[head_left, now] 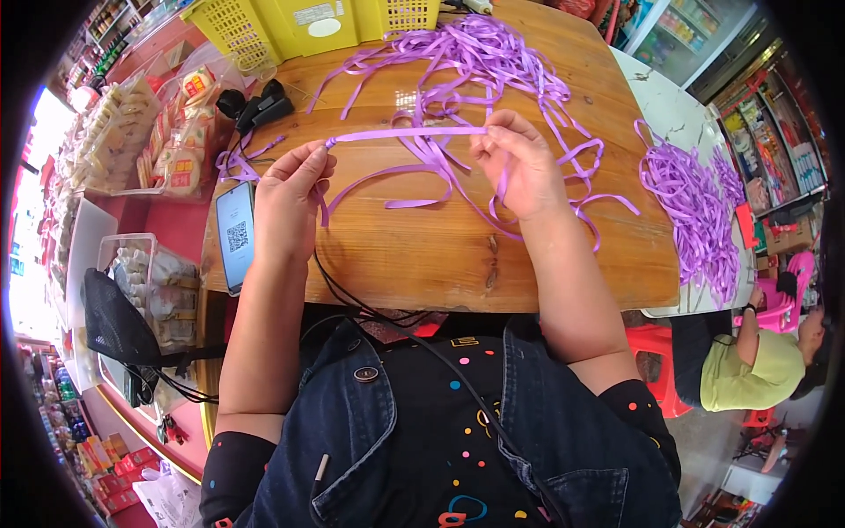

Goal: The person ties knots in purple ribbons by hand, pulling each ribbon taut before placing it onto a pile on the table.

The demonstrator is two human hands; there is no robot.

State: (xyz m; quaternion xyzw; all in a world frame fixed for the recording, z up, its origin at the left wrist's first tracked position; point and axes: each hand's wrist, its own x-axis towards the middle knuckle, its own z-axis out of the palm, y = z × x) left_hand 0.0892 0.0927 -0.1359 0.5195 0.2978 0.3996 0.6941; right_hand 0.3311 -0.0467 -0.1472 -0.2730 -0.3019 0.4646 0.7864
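Note:
A purple ribbon (400, 135) is stretched nearly level between my two hands, above the wooden table. My left hand (295, 176) pinches its left end, where a small knot or gathered bit shows at the fingertips. A short tail hangs below those fingers. My right hand (521, 163) grips the other end between thumb and fingers, and more ribbon drops from it in a loop. Beneath and beyond, loose ribbon strands curl over the wood, running up to a tangled heap of purple ribbons (493, 53) at the far side.
A yellow plastic basket (352, 26) stands at the table's far edge. Left are a phone (236, 231) showing a square code, a black device (267, 107), packaged snacks (182, 167) and dark cables. Another ribbon pile (695, 211) lies on the white marbled table. A person (757, 365) sits at right.

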